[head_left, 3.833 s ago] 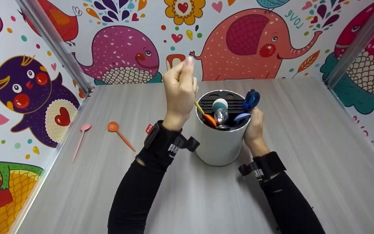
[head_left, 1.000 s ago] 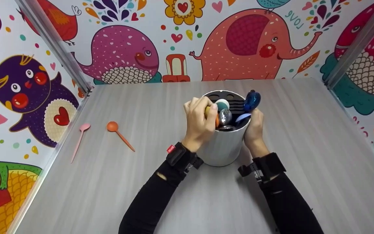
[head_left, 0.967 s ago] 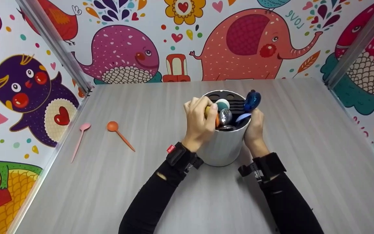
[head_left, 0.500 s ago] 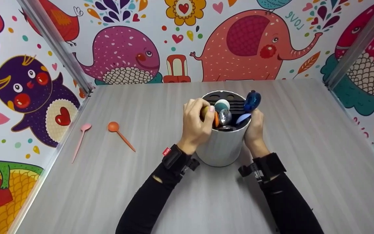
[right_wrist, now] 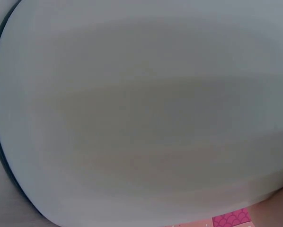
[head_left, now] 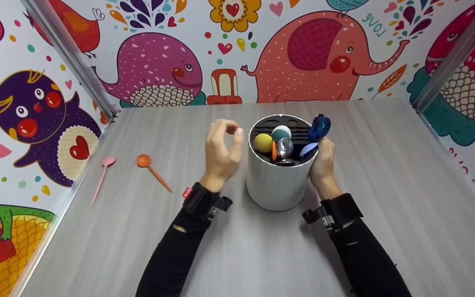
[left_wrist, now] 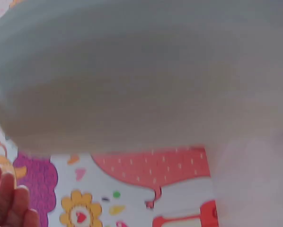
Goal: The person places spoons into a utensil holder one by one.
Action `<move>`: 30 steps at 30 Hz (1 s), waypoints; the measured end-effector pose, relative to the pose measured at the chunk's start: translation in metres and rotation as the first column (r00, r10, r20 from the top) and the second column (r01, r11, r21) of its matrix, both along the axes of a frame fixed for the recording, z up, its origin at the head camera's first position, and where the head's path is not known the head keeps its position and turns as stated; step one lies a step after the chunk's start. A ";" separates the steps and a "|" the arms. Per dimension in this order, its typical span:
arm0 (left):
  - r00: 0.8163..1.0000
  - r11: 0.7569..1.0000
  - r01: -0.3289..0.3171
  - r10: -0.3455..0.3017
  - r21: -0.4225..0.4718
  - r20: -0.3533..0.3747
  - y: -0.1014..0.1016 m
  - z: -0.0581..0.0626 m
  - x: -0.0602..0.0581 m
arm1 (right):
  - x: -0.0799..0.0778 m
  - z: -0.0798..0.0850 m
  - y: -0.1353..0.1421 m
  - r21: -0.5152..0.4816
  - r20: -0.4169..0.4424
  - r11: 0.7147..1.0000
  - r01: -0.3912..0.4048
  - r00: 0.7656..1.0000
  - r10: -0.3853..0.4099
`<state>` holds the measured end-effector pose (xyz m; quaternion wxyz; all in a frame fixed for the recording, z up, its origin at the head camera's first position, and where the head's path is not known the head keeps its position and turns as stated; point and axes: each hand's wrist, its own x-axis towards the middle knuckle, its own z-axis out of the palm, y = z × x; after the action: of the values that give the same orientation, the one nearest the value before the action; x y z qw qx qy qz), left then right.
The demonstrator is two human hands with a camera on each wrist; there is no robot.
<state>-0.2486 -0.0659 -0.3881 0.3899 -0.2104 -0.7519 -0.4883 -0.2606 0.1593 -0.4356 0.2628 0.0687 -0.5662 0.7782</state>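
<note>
A white utensil holder [head_left: 278,185] stands upright on the table, and my right hand [head_left: 323,165] grips its right side, fingers hidden behind it. Its wall [right_wrist: 141,113] fills most of the right wrist view. Just left of the holder, apart from it, my left hand [head_left: 222,150] is empty, fingers loosely bent, thumb apart. In the holder stand a yellow round-headed spoon [head_left: 263,143], an orange piece [head_left: 274,151], a teal-and-white rounded head [head_left: 281,134], a shiny metal spoon [head_left: 285,147], a light blue utensil [head_left: 308,149] and a dark blue translucent one [head_left: 320,127].
On the left of the table [head_left: 204,260] lie a pink spoon [head_left: 104,173] and an orange spoon [head_left: 144,161]. A black slotted insert [head_left: 299,131] covers the holder's far half. Printed wall panels [head_left: 229,53] with metal edges enclose the back and sides.
My left hand held the yellow spoon above the holder, lowered it in, then let go and drew back left. The spoon's head now shows at the rim. My right hand has stayed put.
</note>
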 end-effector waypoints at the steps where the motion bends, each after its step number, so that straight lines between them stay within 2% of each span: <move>1: 1.000 1.000 -0.008 0.008 0.005 0.018 -0.005 0.001 -0.002 | 0.000 0.000 0.000 0.003 0.001 1.000 0.004 1.000 -0.004; 6: 0.992 0.998 -0.045 0.039 0.042 0.123 -0.030 0.008 -0.013 | 0.000 0.001 0.000 -0.004 0.000 1.000 0.013 1.000 -0.013; 12: 0.980 0.988 -0.154 0.150 0.019 0.133 -0.067 0.013 -0.028 | 0.000 -0.001 -0.001 -0.015 -0.001 1.000 0.010 1.000 -0.010; 17: 0.955 0.973 -0.232 0.225 0.016 0.196 -0.093 0.014 -0.037 | 0.000 0.000 0.001 -0.008 0.003 1.000 0.017 1.000 -0.017; 22: 0.910 0.947 -0.321 0.310 -0.006 0.275 -0.114 0.005 -0.044 | -0.001 0.001 0.001 0.003 0.003 1.000 0.022 1.000 -0.022; 30: 0.782 0.884 -0.442 0.462 -0.150 0.419 -0.140 -0.017 -0.050 | 0.000 0.000 -0.001 0.000 -0.001 1.000 0.013 1.000 -0.013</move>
<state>-0.2984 -0.2057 -0.4050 0.3092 0.0840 -0.8592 -0.3989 -0.2607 0.1587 -0.4353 0.2682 0.0651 -0.5665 0.7764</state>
